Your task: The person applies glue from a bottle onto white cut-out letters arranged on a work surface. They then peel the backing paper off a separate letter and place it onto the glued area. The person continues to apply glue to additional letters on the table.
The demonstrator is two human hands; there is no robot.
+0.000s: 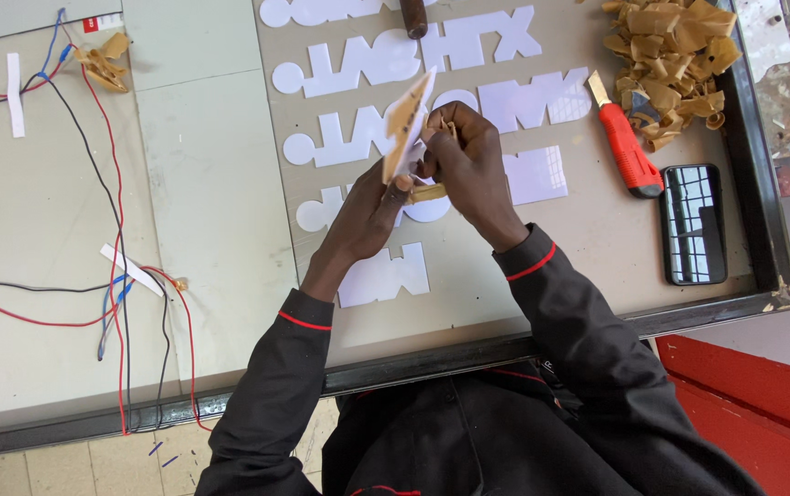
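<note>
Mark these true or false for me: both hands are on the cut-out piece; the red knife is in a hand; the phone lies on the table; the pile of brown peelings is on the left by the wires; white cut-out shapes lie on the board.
1. Both hands hold the cut-out piece. True: the left hand and the right hand grip it above the table.
2. The red utility knife is in a hand. False: it lies on the table, right of the hands.
3. The dark phone lies flat on the table. True.
4. The big pile of brown peelings sits by the wires. False: it is at the top right.
5. White cut-out shapes lie on the board. True.
</note>
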